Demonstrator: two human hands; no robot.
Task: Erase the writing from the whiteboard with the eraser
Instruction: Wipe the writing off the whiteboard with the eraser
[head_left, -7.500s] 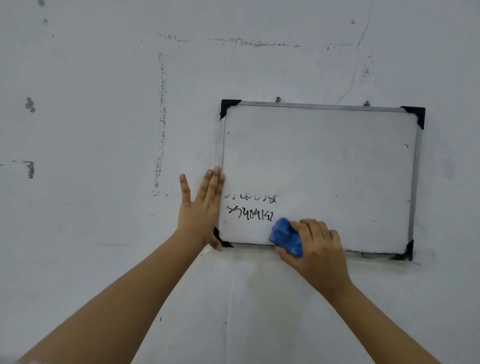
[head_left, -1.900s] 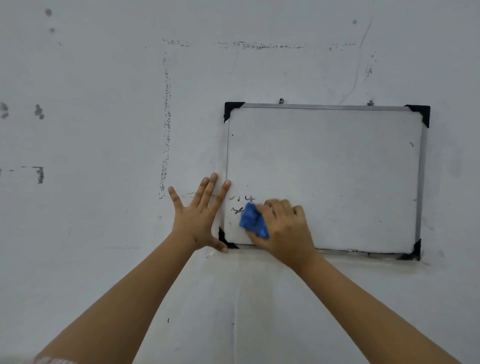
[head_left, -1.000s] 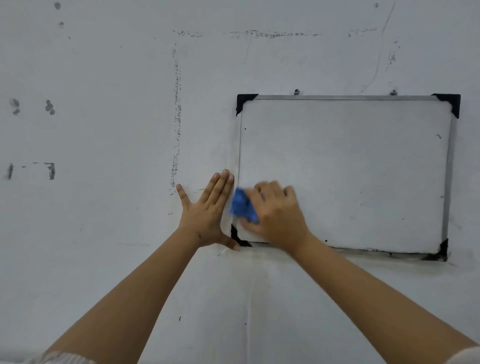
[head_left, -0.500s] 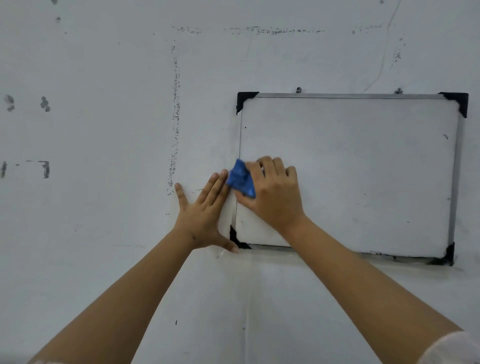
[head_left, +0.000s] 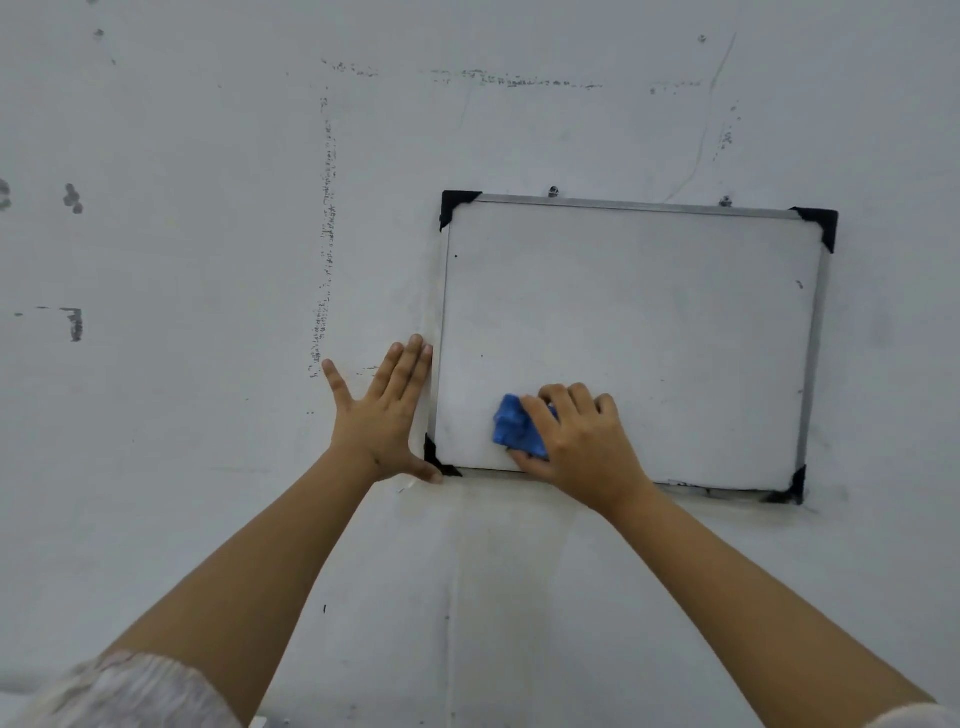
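Observation:
A small whiteboard (head_left: 649, 322) with a metal frame and black corner caps hangs on the wall. Its surface looks white, with only a few tiny dark specks and no readable writing. My right hand (head_left: 582, 441) presses a blue eraser (head_left: 517, 428) flat against the board's lower left area. My left hand (head_left: 382, 410) lies flat on the wall with fingers spread, beside the board's left edge, thumb touching the bottom-left corner cap.
The pale wall (head_left: 208, 467) carries dark scuff marks, a dotted vertical line (head_left: 324, 234) left of the board and a horizontal one above it. Two small nails (head_left: 554, 191) hold the board's top edge.
The last writing at the board's lower left is gone. My right hand with the eraser has slid down and to the right from the left edge. My left hand has stayed put.

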